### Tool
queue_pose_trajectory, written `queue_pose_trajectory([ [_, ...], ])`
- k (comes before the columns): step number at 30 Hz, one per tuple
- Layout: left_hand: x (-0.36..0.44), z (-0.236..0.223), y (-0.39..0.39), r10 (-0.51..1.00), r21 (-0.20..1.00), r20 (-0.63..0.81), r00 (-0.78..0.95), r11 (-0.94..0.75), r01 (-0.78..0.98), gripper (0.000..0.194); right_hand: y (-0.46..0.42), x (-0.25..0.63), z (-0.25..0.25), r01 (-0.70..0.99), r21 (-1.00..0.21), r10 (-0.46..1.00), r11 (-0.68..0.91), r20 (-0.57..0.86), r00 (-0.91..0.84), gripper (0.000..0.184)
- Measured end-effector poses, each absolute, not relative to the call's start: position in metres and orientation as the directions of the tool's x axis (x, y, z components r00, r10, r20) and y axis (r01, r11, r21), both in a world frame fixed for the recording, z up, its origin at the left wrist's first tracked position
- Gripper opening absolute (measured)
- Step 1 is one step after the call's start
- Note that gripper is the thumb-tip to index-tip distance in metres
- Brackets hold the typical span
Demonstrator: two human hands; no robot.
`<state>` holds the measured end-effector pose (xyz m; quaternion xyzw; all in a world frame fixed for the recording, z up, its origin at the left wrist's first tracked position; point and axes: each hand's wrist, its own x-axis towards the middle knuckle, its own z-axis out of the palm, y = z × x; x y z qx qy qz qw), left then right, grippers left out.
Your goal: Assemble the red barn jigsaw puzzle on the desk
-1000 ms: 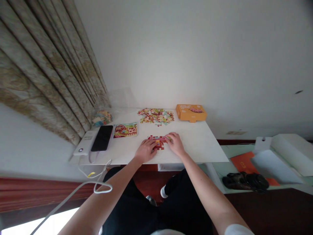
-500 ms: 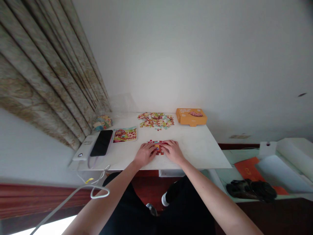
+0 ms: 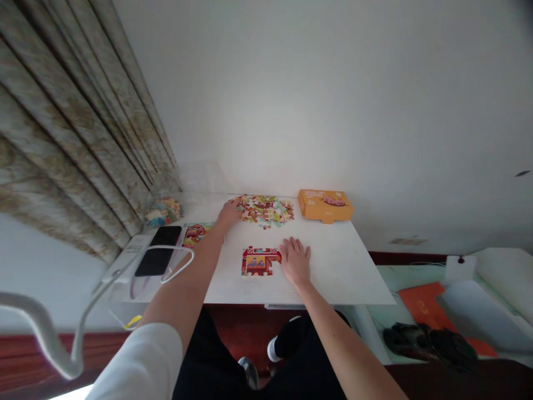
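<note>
A small joined block of red puzzle pieces [image 3: 260,261] lies near the front of the white table [image 3: 345,261]. My right hand [image 3: 296,260] rests flat on the table just right of it, fingers spread and apart. My left hand [image 3: 228,213] reaches far forward to the left edge of the heap of loose puzzle pieces [image 3: 265,209]; its fingers point into the heap and are partly hidden, so what they hold cannot be made out.
An orange box [image 3: 325,204] sits at the back right. A picture card [image 3: 194,234], a black phone [image 3: 159,257] on a white power bank, a bag of pieces [image 3: 163,210] and a white cable [image 3: 104,289] lie left. Curtain hangs at left.
My left hand left the joined block and stretched forward to the loose heap. My right hand slid off the block and lies flat beside it. The camera moved closer.
</note>
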<state>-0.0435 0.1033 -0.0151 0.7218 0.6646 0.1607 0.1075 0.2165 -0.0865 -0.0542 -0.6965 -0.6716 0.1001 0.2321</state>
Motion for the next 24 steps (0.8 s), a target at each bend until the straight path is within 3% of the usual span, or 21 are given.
queue_pose_trajectory([
  [6, -0.055, -0.023, 0.119, 0.989, 0.266, 0.022, 0.145, -0.146, 0.953, 0.049, -0.092, 0.211, -0.036, 0.944, -0.326, 0.996, -0.046, 0.061, 0.070, 0.054],
  [14, -0.085, -0.018, 0.091, 0.981, 0.140, -0.063, 0.181, -0.171, 0.975, 0.037, -0.092, 0.209, -0.034, 0.951, -0.304, 0.997, -0.065, 0.019, 0.075, 0.055],
  [24, -0.058, -0.014, 0.115, 0.979, 0.207, 0.005, 0.205, -0.202, 0.957, 0.051, -0.092, 0.209, -0.035, 0.951, -0.302, 0.996, -0.057, 0.043, 0.073, 0.055],
])
